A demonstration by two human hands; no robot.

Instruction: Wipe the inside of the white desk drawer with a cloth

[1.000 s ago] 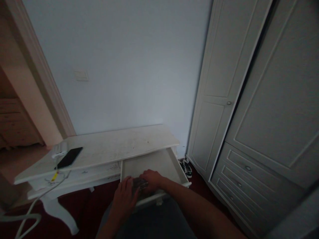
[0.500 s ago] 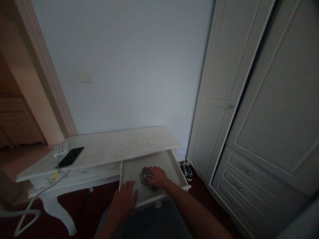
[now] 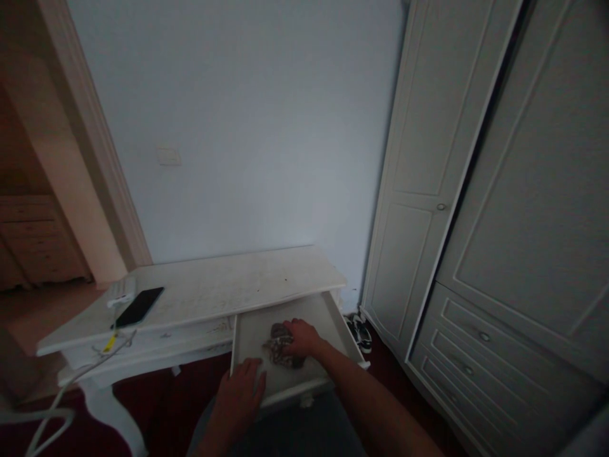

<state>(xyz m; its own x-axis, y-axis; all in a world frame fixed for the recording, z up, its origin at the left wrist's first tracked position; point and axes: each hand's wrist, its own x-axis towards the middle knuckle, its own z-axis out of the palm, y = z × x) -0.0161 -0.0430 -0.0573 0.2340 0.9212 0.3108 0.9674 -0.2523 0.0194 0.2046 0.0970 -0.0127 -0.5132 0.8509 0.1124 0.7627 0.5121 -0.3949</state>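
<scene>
My right hand (image 3: pixel 303 339) is closed on a crumpled grey-brown patterned cloth (image 3: pixel 280 349), pressed against the bottom of a pulled-out drawer (image 3: pixel 311 310). Part of the cloth is covered by the fingers. At the drawer's front left corner lies my left hand (image 3: pixel 242 388), fingers stretched out and thumb apart, touching the rim. The drawer belongs to a worn white table (image 3: pixel 228 279) set against the wall.
A dark phone (image 3: pixel 139 307) and a white power strip (image 3: pixel 122 291) lie on the table's left end, with a pale cable (image 3: pixel 90 367) hanging down. Black-and-white shoes (image 3: pixel 360 333) stand right of the drawer, beside a tall wardrobe (image 3: pixel 419 254).
The cloth under my right hand has shifted slightly and looks more spread out on the drawer bottom. My left hand stays at the drawer's corner. The whole view has tilted a little.
</scene>
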